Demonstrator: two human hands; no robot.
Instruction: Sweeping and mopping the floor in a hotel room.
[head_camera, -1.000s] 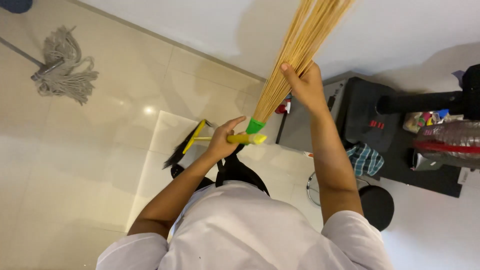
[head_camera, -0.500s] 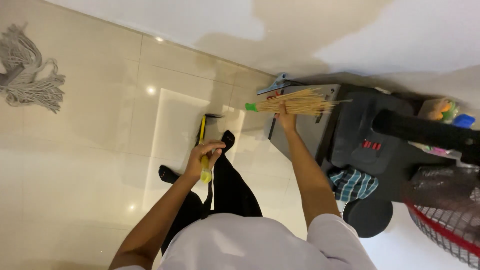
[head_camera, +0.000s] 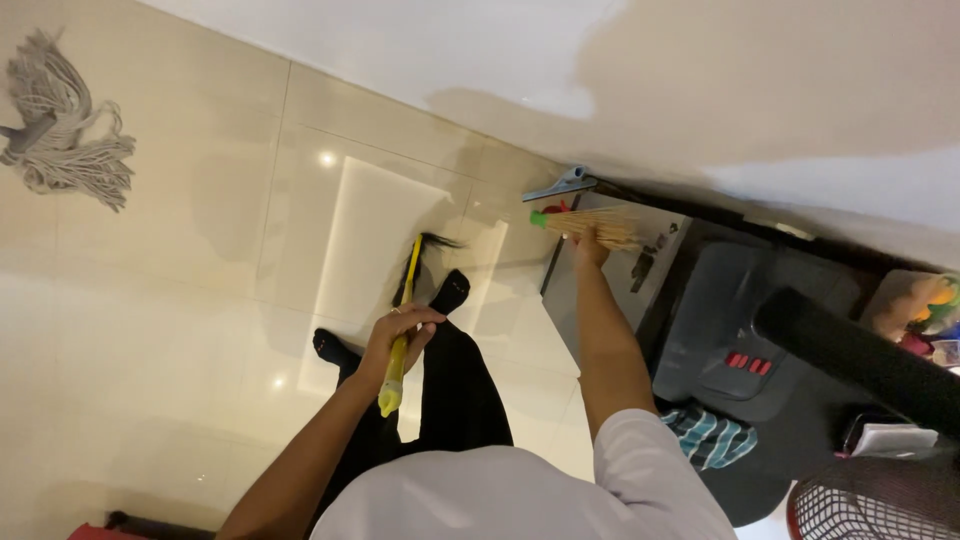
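Observation:
My left hand (head_camera: 400, 333) grips the yellow handle of a long broom (head_camera: 403, 310), whose black bristles rest on the tiled floor ahead of my black-socked feet. My right hand (head_camera: 588, 245) is stretched forward and closed on a bundle of straw broom sticks (head_camera: 590, 226) with a green band at its end. The bundle lies level beside a grey squeegee-like tool (head_camera: 560, 185) next to the dark treadmill.
A grey string mop head (head_camera: 65, 140) lies on the glossy beige tiles at far left. A dark treadmill (head_camera: 760, 350) fills the right side, with a striped cloth (head_camera: 712, 435) on it. A mesh basket (head_camera: 870, 505) sits bottom right. The white wall runs along the top.
The straw bundle has swung from upright near my face down to level, far ahead by the treadmill. My left hand kept its hold on the yellow broom handle, and the view shifted.

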